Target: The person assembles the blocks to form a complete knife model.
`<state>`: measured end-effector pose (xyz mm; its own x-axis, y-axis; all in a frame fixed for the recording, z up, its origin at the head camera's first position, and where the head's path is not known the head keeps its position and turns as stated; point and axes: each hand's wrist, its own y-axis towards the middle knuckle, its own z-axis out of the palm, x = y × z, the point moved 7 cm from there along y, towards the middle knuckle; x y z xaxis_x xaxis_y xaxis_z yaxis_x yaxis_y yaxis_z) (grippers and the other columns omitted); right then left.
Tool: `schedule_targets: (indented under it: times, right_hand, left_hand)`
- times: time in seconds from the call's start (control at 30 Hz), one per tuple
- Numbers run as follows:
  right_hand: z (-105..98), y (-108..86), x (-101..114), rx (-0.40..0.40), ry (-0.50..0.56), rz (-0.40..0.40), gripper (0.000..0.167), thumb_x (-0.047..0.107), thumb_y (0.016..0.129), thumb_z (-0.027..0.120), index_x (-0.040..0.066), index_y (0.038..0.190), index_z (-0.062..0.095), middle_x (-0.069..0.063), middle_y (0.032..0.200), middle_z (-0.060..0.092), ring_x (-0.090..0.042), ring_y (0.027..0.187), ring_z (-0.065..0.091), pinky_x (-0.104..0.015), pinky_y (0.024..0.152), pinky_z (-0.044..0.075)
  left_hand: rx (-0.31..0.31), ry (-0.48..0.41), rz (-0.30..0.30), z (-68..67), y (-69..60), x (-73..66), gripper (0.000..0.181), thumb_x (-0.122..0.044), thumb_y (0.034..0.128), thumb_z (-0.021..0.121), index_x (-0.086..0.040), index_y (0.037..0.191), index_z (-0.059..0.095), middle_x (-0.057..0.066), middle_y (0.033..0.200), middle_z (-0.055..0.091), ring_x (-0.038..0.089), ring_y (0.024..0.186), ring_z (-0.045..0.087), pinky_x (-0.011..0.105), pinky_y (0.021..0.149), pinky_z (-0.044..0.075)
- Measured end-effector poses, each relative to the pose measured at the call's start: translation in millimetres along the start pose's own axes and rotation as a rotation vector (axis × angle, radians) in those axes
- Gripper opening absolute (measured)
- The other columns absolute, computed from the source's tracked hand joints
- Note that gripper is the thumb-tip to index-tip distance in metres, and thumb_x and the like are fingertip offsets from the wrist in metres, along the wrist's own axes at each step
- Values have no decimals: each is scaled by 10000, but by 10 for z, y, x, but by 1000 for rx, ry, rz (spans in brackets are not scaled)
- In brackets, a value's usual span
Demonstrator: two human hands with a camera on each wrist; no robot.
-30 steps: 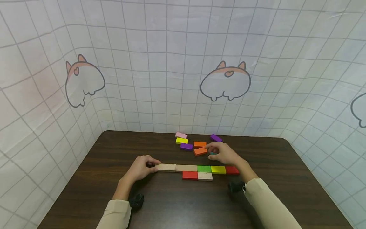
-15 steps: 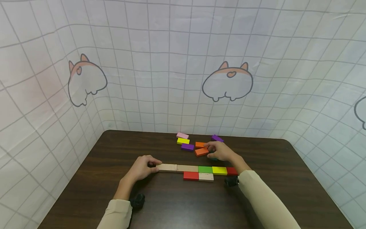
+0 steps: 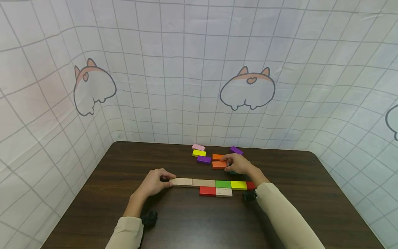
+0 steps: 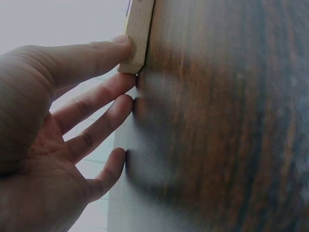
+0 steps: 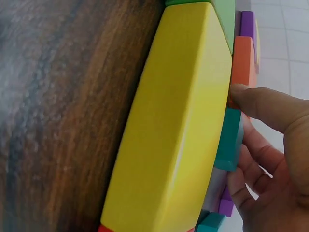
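My left hand (image 3: pixel 153 183) pinches the left end of a plain wooden block (image 3: pixel 182 182), the leftmost in a row lying flat on the table. Its thumb lies on the block's near side in the left wrist view. Up and to the right, my right hand (image 3: pixel 240 164) holds the right end of an orange block (image 3: pixel 219 165) between thumb and fingers. A second orange block (image 3: pixel 218 157) lies just behind. Under the right hand is a teal block (image 5: pixel 229 140), mostly hidden in the head view.
The row continues with another wooden block (image 3: pixel 203 183), then green (image 3: pixel 223 184), yellow (image 3: pixel 238 185) and red (image 3: pixel 250 185) blocks. A red (image 3: pixel 207 191) and a speckled pale block (image 3: pixel 224 192) touch its front. Purple (image 3: pixel 204 160), yellow (image 3: pixel 199 153) and pink (image 3: pixel 198 147) blocks lie behind.
The near orange block has turned from slanted to nearly parallel with the row, with my right hand at its end. The right forearm has shifted slightly left. My left hand stays put.
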<state>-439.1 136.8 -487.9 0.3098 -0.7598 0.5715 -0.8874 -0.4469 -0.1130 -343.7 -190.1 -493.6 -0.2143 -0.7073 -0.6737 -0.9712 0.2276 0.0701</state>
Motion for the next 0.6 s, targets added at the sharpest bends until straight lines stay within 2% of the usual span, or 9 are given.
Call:
schedule_targets:
  times: [0.23,0.43,0.6]
  right_hand:
    - [26,2,16,-22,31,0,350,76,920,758,44,1263,697,-54,886,643,-182,785,548,-323,750,495]
    - [26,-8,-1,-38,19,-1,344,94,921,761,72,1260,712,-44,915,668,-176,778,557,-310,725,502]
    - [-23,-58,21,-54,19,-21,369,116,926,761,90,1289,703,-35,946,683,-171,814,583,-316,753,532]
  left_hand:
    - [-3,5,-4,9,5,10,227,-130,884,804,-222,1092,813,-58,1037,724,141,962,624,389,859,544]
    - [-4,5,1,15,6,4,228,-131,882,806,-213,1095,813,-64,1025,723,136,954,621,379,852,541]
    - [-6,2,-1,5,-1,1,226,-129,883,805,-213,1093,814,-59,1027,724,142,955,623,386,853,543]
